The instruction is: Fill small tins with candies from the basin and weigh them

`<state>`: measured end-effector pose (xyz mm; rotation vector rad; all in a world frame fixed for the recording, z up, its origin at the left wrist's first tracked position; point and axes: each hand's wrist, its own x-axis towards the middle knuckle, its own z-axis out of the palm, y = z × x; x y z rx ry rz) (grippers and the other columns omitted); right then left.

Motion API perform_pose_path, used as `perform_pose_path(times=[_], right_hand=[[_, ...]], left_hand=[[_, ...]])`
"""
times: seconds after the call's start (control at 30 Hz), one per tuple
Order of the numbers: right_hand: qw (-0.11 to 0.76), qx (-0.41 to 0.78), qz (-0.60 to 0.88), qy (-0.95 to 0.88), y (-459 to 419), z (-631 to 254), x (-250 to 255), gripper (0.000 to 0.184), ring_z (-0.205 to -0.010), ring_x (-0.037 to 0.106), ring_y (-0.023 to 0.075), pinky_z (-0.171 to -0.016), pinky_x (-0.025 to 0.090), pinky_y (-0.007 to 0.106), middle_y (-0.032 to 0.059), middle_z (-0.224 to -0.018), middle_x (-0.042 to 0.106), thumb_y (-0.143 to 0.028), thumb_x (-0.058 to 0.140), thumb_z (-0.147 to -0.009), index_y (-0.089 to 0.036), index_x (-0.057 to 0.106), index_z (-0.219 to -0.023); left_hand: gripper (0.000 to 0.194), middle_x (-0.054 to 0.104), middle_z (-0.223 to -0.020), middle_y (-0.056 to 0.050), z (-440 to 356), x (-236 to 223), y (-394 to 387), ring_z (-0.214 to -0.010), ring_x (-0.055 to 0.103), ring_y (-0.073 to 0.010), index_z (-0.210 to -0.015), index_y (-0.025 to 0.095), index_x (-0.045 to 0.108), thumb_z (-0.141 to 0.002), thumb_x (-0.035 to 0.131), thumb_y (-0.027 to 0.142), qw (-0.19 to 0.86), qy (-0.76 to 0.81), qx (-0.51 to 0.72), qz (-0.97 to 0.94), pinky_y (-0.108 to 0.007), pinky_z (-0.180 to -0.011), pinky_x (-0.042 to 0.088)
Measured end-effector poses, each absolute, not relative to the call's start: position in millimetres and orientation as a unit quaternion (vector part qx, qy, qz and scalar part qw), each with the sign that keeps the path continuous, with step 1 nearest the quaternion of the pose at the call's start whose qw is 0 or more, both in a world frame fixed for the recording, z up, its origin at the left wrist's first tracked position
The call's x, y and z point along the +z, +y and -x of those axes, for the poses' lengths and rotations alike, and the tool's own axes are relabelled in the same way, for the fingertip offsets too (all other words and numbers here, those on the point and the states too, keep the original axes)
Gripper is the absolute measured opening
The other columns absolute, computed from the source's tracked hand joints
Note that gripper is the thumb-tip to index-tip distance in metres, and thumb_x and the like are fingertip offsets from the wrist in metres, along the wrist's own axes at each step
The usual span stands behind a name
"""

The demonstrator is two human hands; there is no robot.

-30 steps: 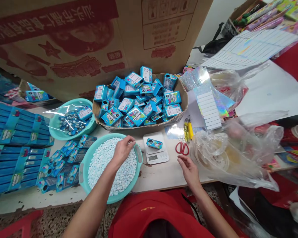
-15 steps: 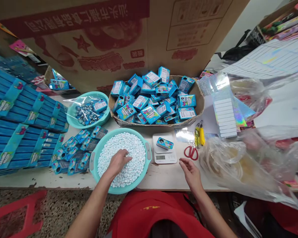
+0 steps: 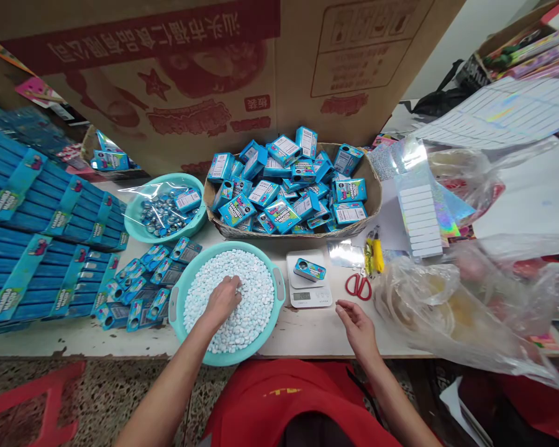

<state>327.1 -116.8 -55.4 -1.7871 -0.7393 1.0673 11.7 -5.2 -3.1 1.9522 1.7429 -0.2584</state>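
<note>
My left hand is in a turquoise basin heaped with small pale-blue and white candies. Its fingers are curled down among them, and the fingertips are partly hidden. On the table to the right, my right hand is held palm inward with fingers loosely bent and nothing visible in it. Just ahead of it is a white digital scale, on which lies a blue candy box with a round opening. Red-handled scissors lie beyond the right fingertips.
A cut-down carton full of blue boxes stands behind the scale. Another turquoise basin holds shiny pieces under clear film. Blue boxes cluster left of the candies. Yellow-handled snippers, plastic bags and label sheets lie right.
My left hand has drawn slightly back toward the left, and its spread thumb and fingers have come together among the candies. My right hand has hardly moved; the box stays on the scale.
</note>
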Motion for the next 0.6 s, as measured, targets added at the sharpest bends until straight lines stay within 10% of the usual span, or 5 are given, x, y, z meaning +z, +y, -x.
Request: perform_pose_path(times=[0.17, 0.33, 0.6], right_hand=[[0.448, 0.427, 0.725, -0.302, -117, -329, -58, 0.043, -0.078, 0.064, 0.0239, -0.073, 0.051, 0.037, 0.0103, -0.085, 0.071, -0.054, 0.066, -0.064, -0.017, 0.064, -0.084], [0.447, 0.417, 0.731, -0.302, -116, -334, -58, 0.042, -0.076, 0.064, 0.0235, -0.072, 0.051, 0.037, 0.0096, -0.083, 0.071, -0.055, 0.066, -0.063, -0.017, 0.065, -0.083], [0.450, 0.435, 0.724, -0.292, -110, -333, -57, 0.042, -0.078, 0.064, 0.0237, -0.074, 0.050, 0.037, 0.0096, -0.083, 0.071, -0.054, 0.066, -0.064, -0.017, 0.064, -0.084]], left_hand=[[0.008, 0.053, -0.062, 0.001, 5, 2, -2, -0.063, 0.052, -0.0152, -0.073, 0.018, 0.056, -0.068, 0.057, 0.024, 0.420, 0.677, 0.082, -0.599, -0.025, -0.060, 0.037], [0.037, 0.055, -0.066, 0.002, 22, 13, -6, -0.058, 0.052, -0.0120, -0.087, 0.019, 0.053, -0.060, 0.067, 0.040, 0.612, 0.633, 0.274, -0.387, -0.021, -0.052, 0.034], [0.018, 0.056, -0.066, 0.000, -80, 38, 32, -0.062, 0.053, -0.0150, -0.077, 0.019, 0.056, -0.081, 0.043, 0.032, 0.471, 0.543, 0.075, -0.691, -0.026, -0.060, 0.038]])
